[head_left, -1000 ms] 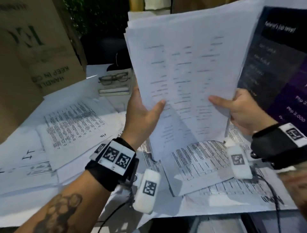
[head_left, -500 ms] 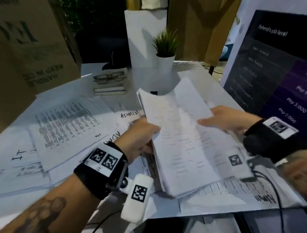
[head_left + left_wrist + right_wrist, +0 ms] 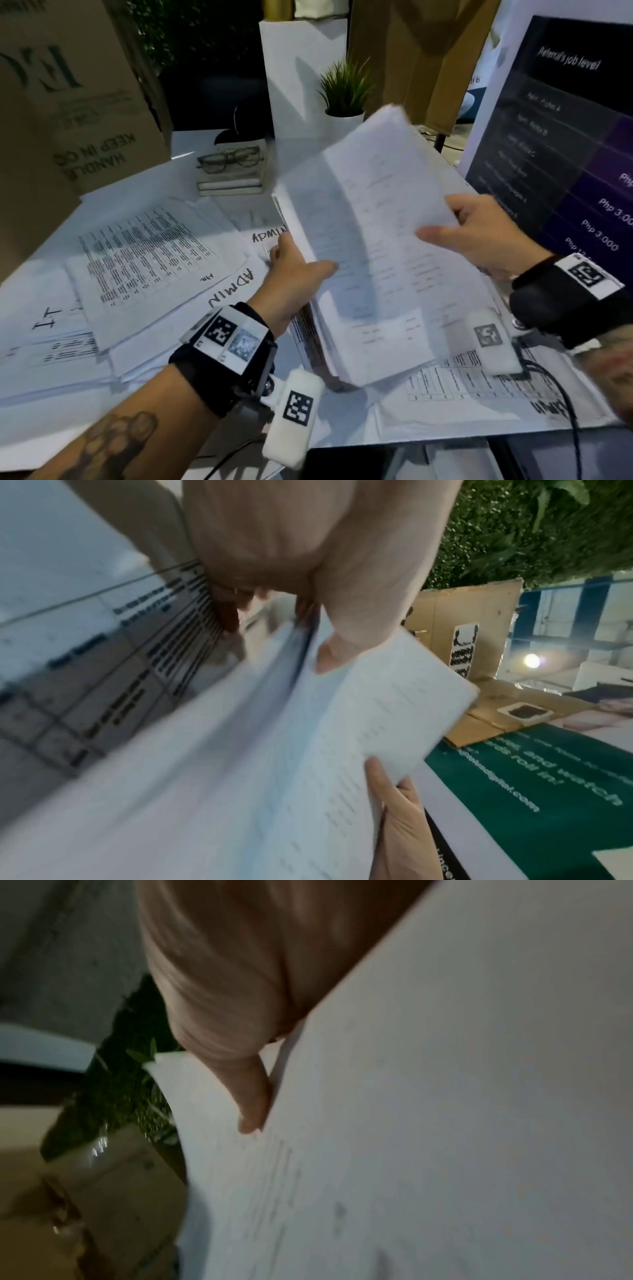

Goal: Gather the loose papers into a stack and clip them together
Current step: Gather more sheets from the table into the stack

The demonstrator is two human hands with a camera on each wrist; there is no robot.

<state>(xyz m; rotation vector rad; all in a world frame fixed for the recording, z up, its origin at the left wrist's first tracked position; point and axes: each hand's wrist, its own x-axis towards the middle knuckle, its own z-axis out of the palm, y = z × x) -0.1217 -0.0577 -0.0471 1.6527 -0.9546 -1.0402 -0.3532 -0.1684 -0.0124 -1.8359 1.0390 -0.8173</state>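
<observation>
Stack: we see a thick stack of printed papers (image 3: pixel 373 246) held tilted above the table (image 3: pixel 442 161), its far edge raised and its near edge low over the sheets below; the print is blurred.
Left hand: the left hand (image 3: pixel 294 270) grasps the stack's left edge, thumb lying across the top sheet, fingers tucked under; the left wrist view shows the thumb (image 3: pixel 337 653) pressed on the page.
Right hand: the right hand (image 3: pixel 479 236) grips the right edge, thumb on top and fingers behind; in the right wrist view one finger (image 3: pixel 251 1096) lies along the paper's edge.
Loose sheets: more papers (image 3: pixel 144 253) lie spread over the table to the left and under the stack, some marked "ADMIN" (image 3: pixel 233 287) and "IT" by hand.
Clip: we cannot tell where one is.
Far side: eyeglasses (image 3: pixel 227 161) rest on a small pile of books (image 3: pixel 231 183); a potted plant (image 3: pixel 344 99) stands just beyond the stack's raised edge.
Surroundings: a cardboard box (image 3: pixel 68 96) at left, a dark poster (image 3: pixel 561 144) with "Php 3,000" at right.
Wrists: both carry black bands with square printed markers.
</observation>
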